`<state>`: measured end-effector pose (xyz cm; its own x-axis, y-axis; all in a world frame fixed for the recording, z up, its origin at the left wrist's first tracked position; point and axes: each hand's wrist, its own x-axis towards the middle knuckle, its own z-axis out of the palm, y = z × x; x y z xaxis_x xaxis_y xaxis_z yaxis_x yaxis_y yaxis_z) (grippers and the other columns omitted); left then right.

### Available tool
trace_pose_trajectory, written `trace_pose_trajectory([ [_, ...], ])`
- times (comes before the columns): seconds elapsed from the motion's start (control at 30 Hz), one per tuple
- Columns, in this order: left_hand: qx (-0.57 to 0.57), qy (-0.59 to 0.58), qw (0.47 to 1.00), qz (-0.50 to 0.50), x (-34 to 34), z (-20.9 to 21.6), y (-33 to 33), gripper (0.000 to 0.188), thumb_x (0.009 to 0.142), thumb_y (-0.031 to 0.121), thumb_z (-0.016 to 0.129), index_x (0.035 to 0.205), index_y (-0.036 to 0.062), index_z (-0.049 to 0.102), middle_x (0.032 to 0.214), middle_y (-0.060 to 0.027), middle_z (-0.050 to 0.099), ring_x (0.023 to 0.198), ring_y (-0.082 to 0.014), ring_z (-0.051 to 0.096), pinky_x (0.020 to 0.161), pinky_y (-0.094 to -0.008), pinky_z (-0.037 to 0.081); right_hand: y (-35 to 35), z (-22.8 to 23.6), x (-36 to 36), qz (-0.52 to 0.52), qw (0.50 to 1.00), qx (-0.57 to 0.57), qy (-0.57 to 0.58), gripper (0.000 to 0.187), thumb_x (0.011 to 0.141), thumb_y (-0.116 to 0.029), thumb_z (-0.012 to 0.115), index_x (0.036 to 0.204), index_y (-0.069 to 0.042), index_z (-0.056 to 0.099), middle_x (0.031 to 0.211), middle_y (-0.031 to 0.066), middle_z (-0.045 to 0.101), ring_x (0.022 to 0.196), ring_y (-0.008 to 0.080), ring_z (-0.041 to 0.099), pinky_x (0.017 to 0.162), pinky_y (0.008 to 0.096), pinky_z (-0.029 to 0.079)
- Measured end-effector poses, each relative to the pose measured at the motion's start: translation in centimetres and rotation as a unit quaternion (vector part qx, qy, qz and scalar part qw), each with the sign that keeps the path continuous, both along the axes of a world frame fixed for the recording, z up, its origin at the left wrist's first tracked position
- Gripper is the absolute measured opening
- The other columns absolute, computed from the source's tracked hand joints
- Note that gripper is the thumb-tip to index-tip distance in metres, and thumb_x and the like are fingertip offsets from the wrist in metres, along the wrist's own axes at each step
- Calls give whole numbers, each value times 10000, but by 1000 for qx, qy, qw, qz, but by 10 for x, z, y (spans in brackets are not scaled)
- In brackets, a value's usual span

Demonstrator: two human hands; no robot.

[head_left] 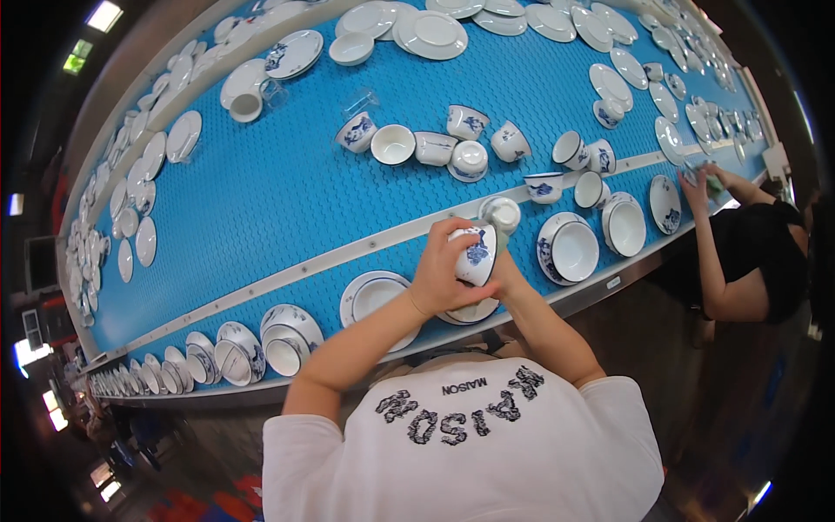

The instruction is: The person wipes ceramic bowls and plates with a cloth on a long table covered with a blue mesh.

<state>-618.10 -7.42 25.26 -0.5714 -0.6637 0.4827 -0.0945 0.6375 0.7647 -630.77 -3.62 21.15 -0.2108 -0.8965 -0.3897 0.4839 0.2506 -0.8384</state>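
Note:
My left hand (435, 274) is closed round a white cup (476, 254) with a blue pattern, tilted on its side in front of me. Behind that cup, my right hand (507, 277) is partly hidden, its fingers closed on what looks like a pale green cloth (504, 237) against the cup. Just beyond my hands, another white cup (499, 211) stands on the near lane by the white divider rail (383, 244). Below my hands, a bowl on a plate (470, 313) is partly covered. To the left is another bowl on a plate (376, 296).
Several patterned cups (433, 148) stand on the wide blue belt (261, 183) beyond the rail. Plates (432, 35) line its far side. Stacked bowls and plates (570, 250) run along the near lane. At right, a co-worker (739, 235) in black handles something green.

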Motion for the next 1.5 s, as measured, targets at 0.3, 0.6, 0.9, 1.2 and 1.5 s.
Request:
trace_pose_trajectory([
  [0.3,680,150,712,86,14,5,29,637,535,66,658,1101,20,368,1031,-117,461,929,-215,479,821,-334,405,-25,41,-20,306,693,-299,581,235,590,-196,654,788,-99,573,756,40,566,685,257,576,536,340,461],
  [0.6,410,26,891,194,61,-22,42,581,571,38,619,1104,23,388,1116,-141,429,1042,-220,446,911,-331,368,-5,40,-19,566,796,86,196,508,692,-190,657,1138,-23,478,1068,138,566,962,254,551,785,340,463],
  [0.9,-15,-355,911,212,13,-68,-109,1104,452,431,829,1345,73,288,1330,-328,204,1268,-461,177,1020,-516,211,-26,-27,-136,363,593,-63,716,383,679,-130,633,1053,-182,573,1162,101,497,814,287,565,592,380,497],
  [1.2,-45,-334,925,176,-189,-138,-156,879,482,420,795,1252,166,455,1342,-388,84,1255,-550,63,1021,-594,53,-87,-113,-310,239,471,-231,817,241,680,-109,546,883,-146,671,1149,65,527,889,252,512,716,349,479],
  [1.5,-73,-396,901,162,-269,-150,-210,566,649,163,714,1158,145,468,1263,-155,412,1197,-405,348,970,-615,219,-173,-70,-390,59,677,-206,704,421,590,32,632,990,-98,626,1169,70,521,1006,291,488,844,352,448],
])
